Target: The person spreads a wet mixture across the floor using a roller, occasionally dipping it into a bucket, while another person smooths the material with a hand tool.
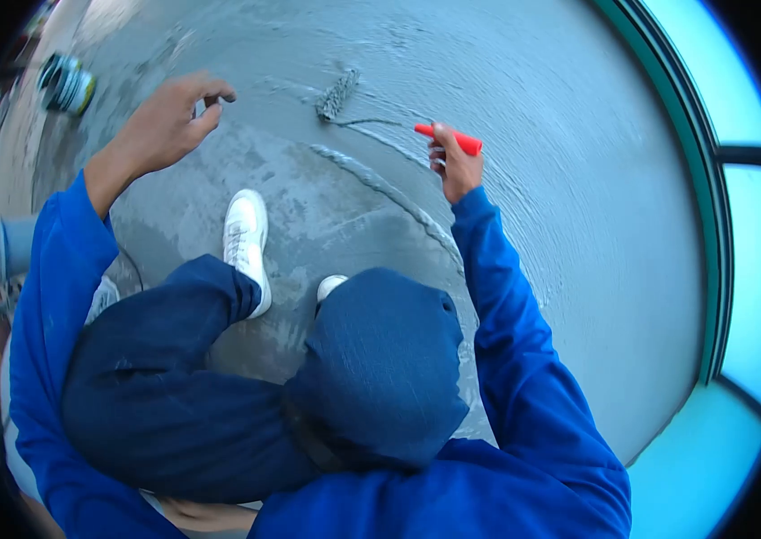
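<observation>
My right hand (458, 168) is closed around the red handle (465, 142) of a paint roller. Its thin wire frame runs left to the roller sleeve (338, 95), which is coated in grey and rests on the floor. Wet grey coating (542, 117) with swirled streaks covers the floor around the roller. A thick ridge of this coating (380, 187) curves between the roller and my knees. Off to the left, my left hand (172, 121) hangs above the floor, thumb and index finger apart, holding nothing.
A dark bucket with a label (68, 85) stands at the upper left. Farther down that side is a grey container (14, 247). My white shoe (247, 238) rests on patchy floor. A green-framed glass panel (749, 99) borders the right side.
</observation>
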